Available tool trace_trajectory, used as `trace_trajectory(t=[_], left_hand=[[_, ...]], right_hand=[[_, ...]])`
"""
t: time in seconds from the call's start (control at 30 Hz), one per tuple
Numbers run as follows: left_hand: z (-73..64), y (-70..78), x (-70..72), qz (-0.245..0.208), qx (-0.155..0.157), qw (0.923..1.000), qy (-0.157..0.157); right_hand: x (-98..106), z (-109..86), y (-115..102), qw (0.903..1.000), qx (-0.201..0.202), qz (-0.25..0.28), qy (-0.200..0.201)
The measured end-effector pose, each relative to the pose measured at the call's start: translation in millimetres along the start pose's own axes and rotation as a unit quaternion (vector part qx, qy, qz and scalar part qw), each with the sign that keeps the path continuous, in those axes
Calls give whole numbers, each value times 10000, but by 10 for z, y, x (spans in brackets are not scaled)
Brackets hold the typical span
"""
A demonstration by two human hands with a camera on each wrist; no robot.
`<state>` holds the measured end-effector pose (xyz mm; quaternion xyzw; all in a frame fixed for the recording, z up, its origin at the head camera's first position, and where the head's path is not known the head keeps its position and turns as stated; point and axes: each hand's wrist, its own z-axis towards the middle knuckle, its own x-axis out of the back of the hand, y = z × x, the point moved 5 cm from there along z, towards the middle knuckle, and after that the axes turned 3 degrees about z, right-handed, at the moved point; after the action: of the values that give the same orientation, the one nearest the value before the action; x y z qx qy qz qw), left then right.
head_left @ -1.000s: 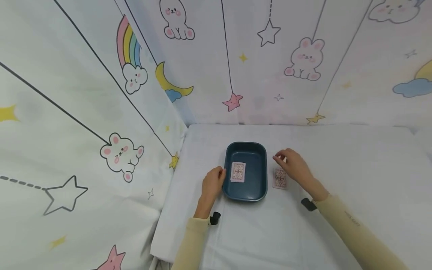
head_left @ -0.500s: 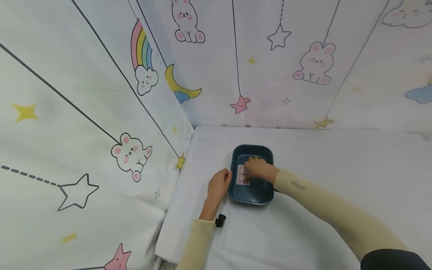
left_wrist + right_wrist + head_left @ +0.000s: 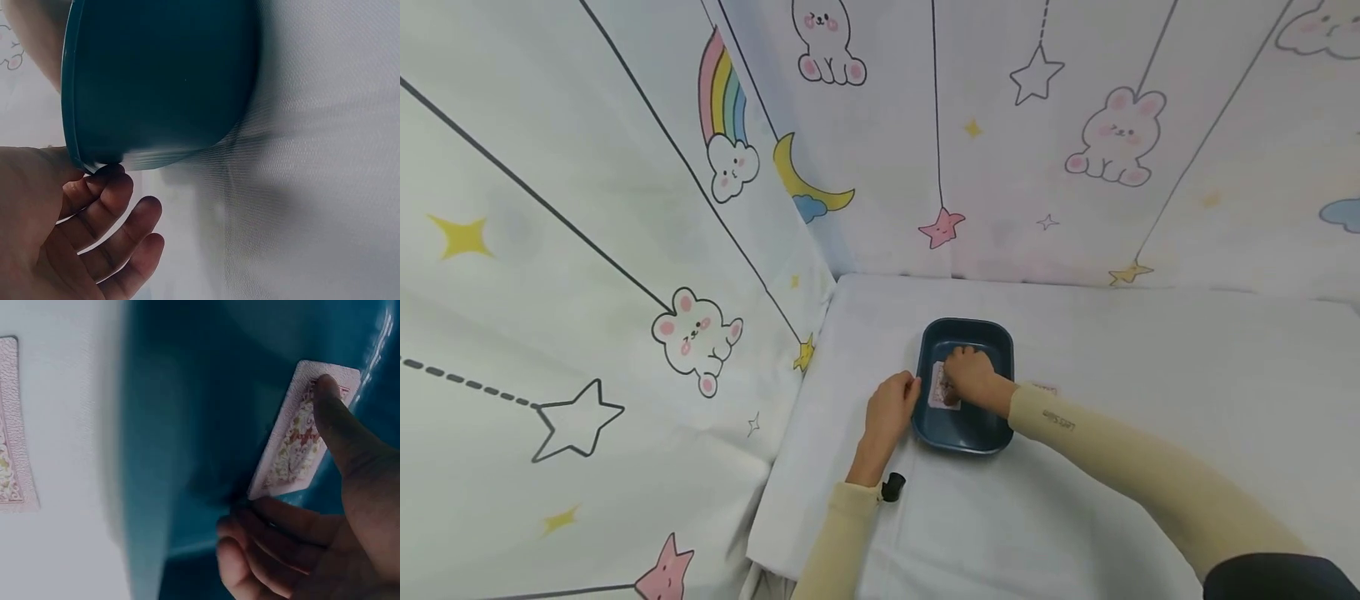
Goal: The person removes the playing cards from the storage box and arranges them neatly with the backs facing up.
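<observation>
A dark blue tray point(image 3: 962, 439) stands on the white table. My left hand point(image 3: 889, 407) pinches the tray's left rim; in the left wrist view the index finger lies under the rim and the other fingers point(image 3: 134, 231) are loosely bent. Inside the tray, my right hand point(image 3: 976, 375) reaches down at a playing card point(image 3: 290, 453) with a pink ornamental back. The right thumb lies on the card's back while the fingers point(image 3: 234, 556) curl at its lower edge. In the head view that hand partly covers the card.
Another patterned playing card point(image 3: 1045, 388) lies on the table right of the tray, partly hidden by the right sleeve point(image 3: 1097, 433). Cloth with cartoon drawings hangs behind the table point(image 3: 1187, 350) and along its left side.
My right hand has moved left from beside the tray into it, down onto the card there. The left hand keeps its grip on the rim. The head view has shifted slightly.
</observation>
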<state>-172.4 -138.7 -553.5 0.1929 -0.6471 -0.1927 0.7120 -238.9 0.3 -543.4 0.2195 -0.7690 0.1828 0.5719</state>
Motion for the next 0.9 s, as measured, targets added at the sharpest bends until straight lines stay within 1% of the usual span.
trace_trajectory(t=[0.13,0.2,0.27,0.3,0.37,0.43,0.5,0.53,0.57,0.6,0.73,0.83,0.9], left_hand=[[-2,10,5,-14,23,10000,5],[-9,10,-2,-10,49,10000,-10],[-11,13,-2,-8,84,10000,-35],[-11,14,-4,1,94,9999,-50],[-13,17,-4,7,110,9999,-67],[-18,26,-7,0,107,9999,-80],[-24,37,-17,-29,93,9999,-97],[-29,41,-20,-42,103,9999,-105],[-33,44,-23,-57,116,9998,-115],[-36,45,-26,-71,138,9998,-126],[-44,42,-26,-121,251,9995,-169],[-44,39,-10,-171,283,9993,-154],[-42,28,-1,-208,301,9992,-135]], right_hand=[[4,-19,17,9992,92,-173,359],[5,-29,35,9986,117,-71,515],[22,-39,67,9973,183,222,669],[24,-44,88,9963,204,463,696],[27,-48,137,9910,263,1158,613],[16,-52,199,9793,341,1962,368],[11,-58,267,9614,357,2726,78],[19,-63,301,9519,366,3041,-54],[27,-67,335,9439,408,3276,-107],[43,-78,373,9362,409,3489,-157],[139,-184,562,9157,433,3995,-52],[202,-361,744,8934,325,4481,14],[216,-507,884,8804,213,4738,82]])
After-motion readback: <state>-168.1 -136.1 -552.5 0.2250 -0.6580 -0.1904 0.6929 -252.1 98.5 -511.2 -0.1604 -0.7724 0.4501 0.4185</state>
